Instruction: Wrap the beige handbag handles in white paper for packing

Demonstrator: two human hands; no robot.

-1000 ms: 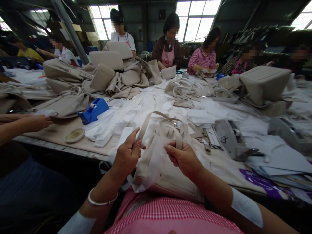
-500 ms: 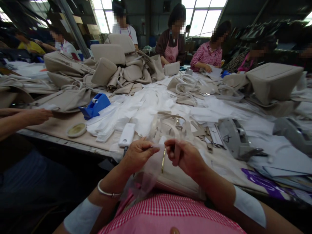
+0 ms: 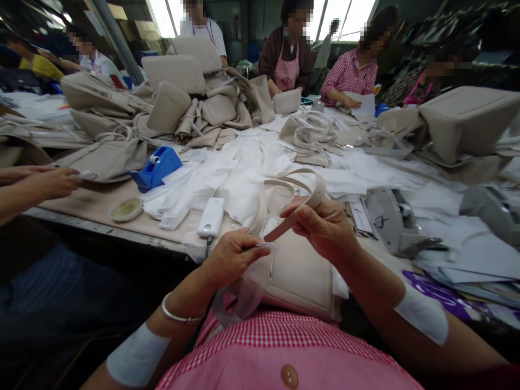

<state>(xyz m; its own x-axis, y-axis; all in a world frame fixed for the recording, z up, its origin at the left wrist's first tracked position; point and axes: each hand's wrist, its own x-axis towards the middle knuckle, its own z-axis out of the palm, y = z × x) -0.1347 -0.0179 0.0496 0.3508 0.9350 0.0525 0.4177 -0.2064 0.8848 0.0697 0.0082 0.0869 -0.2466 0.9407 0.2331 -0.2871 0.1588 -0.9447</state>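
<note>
A beige handbag (image 3: 303, 271) lies at the table's front edge, against my checked apron. My right hand (image 3: 325, 230) grips the bag's strap (image 3: 280, 228), whose flat end points left and down. The rest of that strap loops up behind my fingers. Pinched in my left hand (image 3: 233, 257) is a thin translucent wrapping sheet (image 3: 247, 290), which hangs down over the bag's left side. A gold-coloured metal strip (image 3: 271, 270) shows on the bag beside the sheet. Both hands are closed, a short gap apart.
White paper sheets (image 3: 244, 162) cover the middle of the table. A white power bank (image 3: 211, 216), a round dish (image 3: 125, 209) and a blue tape dispenser (image 3: 156, 169) are to the left. A grey tape dispenser (image 3: 390, 222) stands right. Beige bags (image 3: 174, 76) pile behind; co-workers sit around.
My right hand has moved right and up, bringing the strap into plain view. My left hand keeps its pinch on the sheet almost in place. The view has shifted slightly.
</note>
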